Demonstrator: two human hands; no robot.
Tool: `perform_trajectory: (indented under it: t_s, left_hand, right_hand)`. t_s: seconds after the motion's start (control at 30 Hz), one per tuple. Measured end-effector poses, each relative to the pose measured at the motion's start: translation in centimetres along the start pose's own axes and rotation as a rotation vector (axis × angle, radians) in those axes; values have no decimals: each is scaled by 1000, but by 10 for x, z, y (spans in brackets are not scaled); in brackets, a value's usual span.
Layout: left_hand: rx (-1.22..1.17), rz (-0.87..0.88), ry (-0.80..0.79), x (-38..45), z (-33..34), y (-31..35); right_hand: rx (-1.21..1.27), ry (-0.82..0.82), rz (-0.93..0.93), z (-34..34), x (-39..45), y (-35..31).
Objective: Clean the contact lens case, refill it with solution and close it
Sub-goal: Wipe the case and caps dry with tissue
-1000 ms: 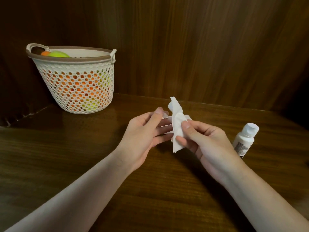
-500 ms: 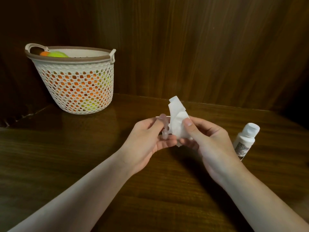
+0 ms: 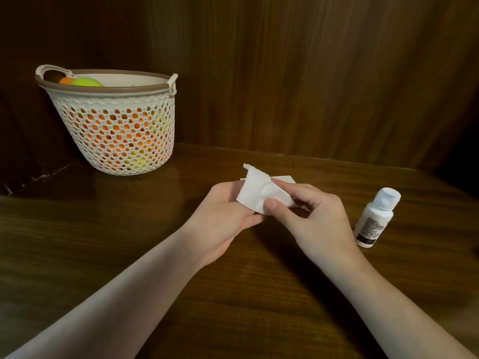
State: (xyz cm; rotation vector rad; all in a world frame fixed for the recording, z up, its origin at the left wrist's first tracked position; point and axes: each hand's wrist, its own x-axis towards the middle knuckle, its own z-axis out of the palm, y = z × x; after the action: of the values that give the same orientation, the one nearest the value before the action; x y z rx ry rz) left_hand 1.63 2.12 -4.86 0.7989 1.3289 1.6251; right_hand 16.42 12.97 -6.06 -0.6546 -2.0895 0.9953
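A dark brown wooden table [image 3: 77, 242] is seen in dim light. Behind it, a wall [image 3: 311, 73] made of brown wooden boards is seen.

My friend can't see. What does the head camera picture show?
Two hands meet over a dark wooden table: the right hand pinches a white tissue against the left hand. A capped white bottle stands to the right, and a white mesh basket of orange and green balls sits far left.
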Motion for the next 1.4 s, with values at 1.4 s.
perform_trajectory:
  t_s: [1.4]
  left_hand:
    - [302, 297, 136, -6, 4, -2]
  right_hand:
    - [549, -61, 221, -11, 2, -18]
